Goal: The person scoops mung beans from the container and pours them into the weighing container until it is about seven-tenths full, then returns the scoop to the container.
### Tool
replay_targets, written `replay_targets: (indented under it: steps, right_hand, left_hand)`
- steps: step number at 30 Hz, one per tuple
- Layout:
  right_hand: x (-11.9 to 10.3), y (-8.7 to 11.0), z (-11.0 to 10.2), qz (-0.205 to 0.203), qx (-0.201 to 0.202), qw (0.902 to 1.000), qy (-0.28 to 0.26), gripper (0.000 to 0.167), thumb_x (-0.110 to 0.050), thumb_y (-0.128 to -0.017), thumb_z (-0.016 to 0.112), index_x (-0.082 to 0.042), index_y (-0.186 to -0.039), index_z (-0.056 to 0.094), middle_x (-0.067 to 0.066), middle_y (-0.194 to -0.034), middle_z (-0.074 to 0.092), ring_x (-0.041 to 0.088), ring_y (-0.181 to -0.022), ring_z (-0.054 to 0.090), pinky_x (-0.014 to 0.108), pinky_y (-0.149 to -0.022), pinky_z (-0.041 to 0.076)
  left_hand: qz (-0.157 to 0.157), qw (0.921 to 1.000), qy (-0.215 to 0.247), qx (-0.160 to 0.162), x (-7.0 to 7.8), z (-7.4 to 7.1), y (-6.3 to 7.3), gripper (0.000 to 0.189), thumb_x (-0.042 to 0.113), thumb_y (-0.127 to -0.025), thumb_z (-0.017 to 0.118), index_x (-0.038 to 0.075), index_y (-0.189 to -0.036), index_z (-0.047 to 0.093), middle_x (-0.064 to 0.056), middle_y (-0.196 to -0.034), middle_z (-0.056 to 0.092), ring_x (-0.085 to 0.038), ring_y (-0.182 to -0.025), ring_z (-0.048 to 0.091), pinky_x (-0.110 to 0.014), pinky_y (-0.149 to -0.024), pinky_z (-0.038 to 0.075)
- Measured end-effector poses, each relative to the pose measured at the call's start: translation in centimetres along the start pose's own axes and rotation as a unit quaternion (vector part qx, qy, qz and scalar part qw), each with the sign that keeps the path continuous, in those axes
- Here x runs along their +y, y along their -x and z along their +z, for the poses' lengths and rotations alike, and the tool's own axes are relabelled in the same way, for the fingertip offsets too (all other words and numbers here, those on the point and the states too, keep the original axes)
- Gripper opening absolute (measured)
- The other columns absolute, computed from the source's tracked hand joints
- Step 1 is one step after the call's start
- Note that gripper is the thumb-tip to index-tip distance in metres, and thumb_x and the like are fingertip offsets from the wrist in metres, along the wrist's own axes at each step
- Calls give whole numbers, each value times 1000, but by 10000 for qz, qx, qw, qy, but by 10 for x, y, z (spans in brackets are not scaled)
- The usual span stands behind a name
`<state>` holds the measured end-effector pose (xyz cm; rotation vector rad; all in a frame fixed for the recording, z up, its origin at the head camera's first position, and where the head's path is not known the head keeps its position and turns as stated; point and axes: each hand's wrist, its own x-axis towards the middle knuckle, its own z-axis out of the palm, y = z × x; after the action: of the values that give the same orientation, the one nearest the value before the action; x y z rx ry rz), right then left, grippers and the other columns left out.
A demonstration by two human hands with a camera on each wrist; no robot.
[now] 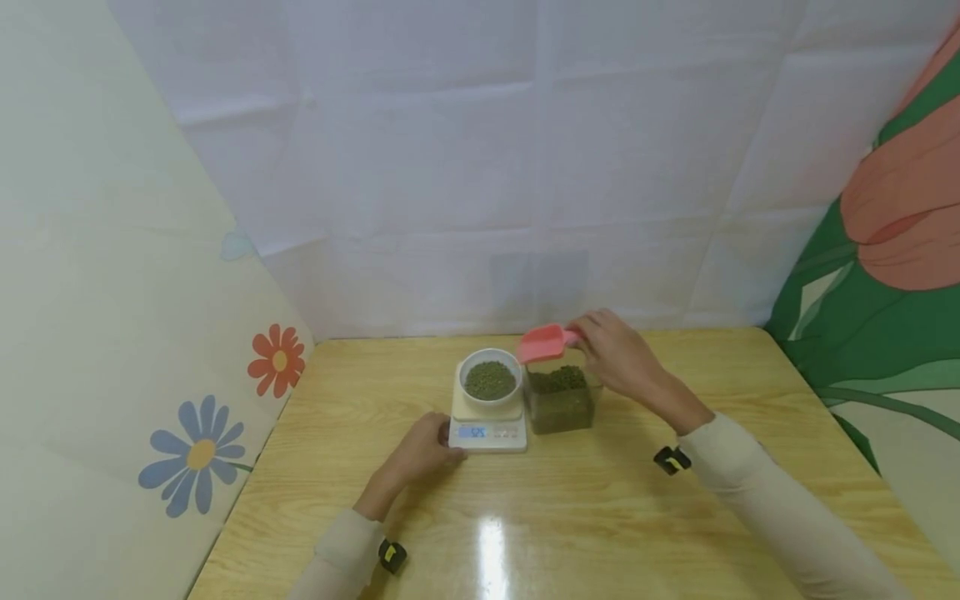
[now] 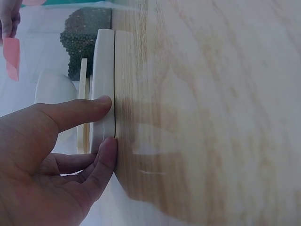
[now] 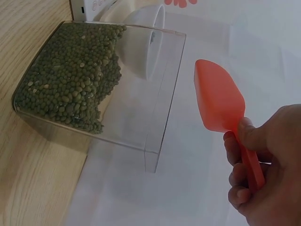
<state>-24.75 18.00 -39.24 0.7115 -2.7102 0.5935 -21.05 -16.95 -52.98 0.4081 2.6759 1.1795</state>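
Note:
My right hand (image 1: 619,354) holds a pink-red scoop (image 3: 220,99) by its handle, above a clear square container (image 1: 561,412) part filled with green beans (image 3: 66,77). No beans show on the scoop. To the container's left stands a white kitchen scale (image 1: 516,439) with a lit display. A white bowl (image 1: 490,354) of green beans sits on its plate. My left hand (image 1: 423,448) grips the scale's near left corner, with the thumb on its front side and fingers (image 2: 104,157) curled around the left side.
The wooden table (image 1: 360,375) reaches back to a white cloth backdrop (image 1: 420,208). Flower-printed sheets stand on the left (image 1: 90,292) and right (image 1: 877,317). Each wrist wears a small black device, one on the left sleeve (image 1: 392,556) and one on the right (image 1: 671,460).

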Motion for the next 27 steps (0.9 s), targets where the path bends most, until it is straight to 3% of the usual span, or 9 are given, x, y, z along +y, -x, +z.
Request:
replay_targets:
  steps: [16, 27]
  right_hand:
    - [11, 8, -4, -84, 61, 9996, 275, 25, -16, -107, 61, 2, -121, 71, 20, -116, 74, 38, -111, 67, 55, -100, 58]
    - [16, 12, -4, -417, 91, 9962, 758, 19, -10, -101, 69, 2, -115, 74, 18, -106, 75, 34, -96, 66, 49, -86, 60]
  left_hand:
    - [-33, 10000, -28, -24, 2, 0, 0, 38, 7, -81, 88, -5, -113, 72, -11, -99, 66, -19, -86, 60, -31, -76, 58]
    - [-6, 10000, -24, -23, 4, -1, 1, 41, 7, -81, 88, -5, -116, 71, -12, -102, 67, -20, -90, 61, -36, -81, 59]
